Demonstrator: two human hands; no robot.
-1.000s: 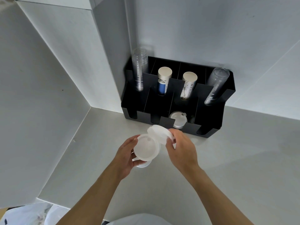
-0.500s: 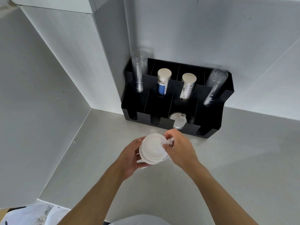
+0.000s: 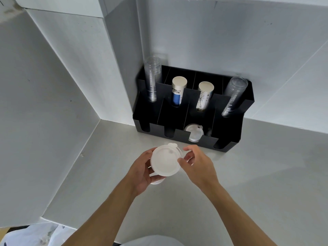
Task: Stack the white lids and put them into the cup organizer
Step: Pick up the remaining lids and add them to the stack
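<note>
**Lids Gathered in Hand, Organizer Slot Waiting**

A pale grey countertop runs into a corner of white wall panels, where a black cup organizer sits pushed against the back wall. Its rear compartments hold two stacks of clear plastic cups, one at each end, and two sleeves of paper cups between them. In the front row, the third slot from the left holds a white lid leaning upright; the other front slots look empty, though their depths are in shadow.

Above the counter and just in front of the organizer, a person holds a stack of white lids. The left hand cups the stack from the left and below, fingers curled around the underside and thumb against the rim. The right hand meets it from the right, thumb and forefinger pinching the rim of the top lid near its small tab, the other fingers loosely curled. How many lids make up the stack cannot be told; a further lid edge shows below the left palm.

The stacking appears nearly done, with the transfer to the organizer not yet made. The risk lies in alignment: if the top lid is not seated squarely, or the tabs sit at different angles, the stack could slide apart when tipped toward the slot. The slot's notched front wall could also catch a protruding tab, and the lid already inside may be knocked flat.
</note>
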